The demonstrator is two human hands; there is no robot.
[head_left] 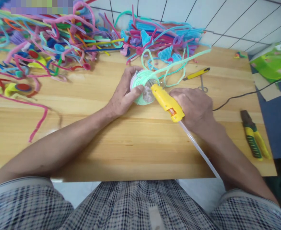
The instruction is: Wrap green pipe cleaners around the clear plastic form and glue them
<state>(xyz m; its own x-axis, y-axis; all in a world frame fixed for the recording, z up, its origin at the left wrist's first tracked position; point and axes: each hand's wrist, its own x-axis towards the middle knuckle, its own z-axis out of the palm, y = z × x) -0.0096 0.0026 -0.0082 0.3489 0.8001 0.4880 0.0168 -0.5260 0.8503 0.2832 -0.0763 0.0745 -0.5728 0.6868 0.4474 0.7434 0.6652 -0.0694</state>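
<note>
Gripping ball [144, 75] with left hand [124, 94] curled round it, likely for steadiness | clasping glue gun [166, 101] in right hand [195, 103], angled toward ball, likely for aim

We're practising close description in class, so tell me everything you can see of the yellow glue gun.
The yellow glue gun has a smooth, plastic-looking body with small screw-like dots and an orange part in a slot near its rear. A long, translucent stick extends from its back end. The right hand grips it, hiding the handle. Its front end points away and leftward, at the round mint-green piece in the left hand; whether the tip touches is unclear.
</note>
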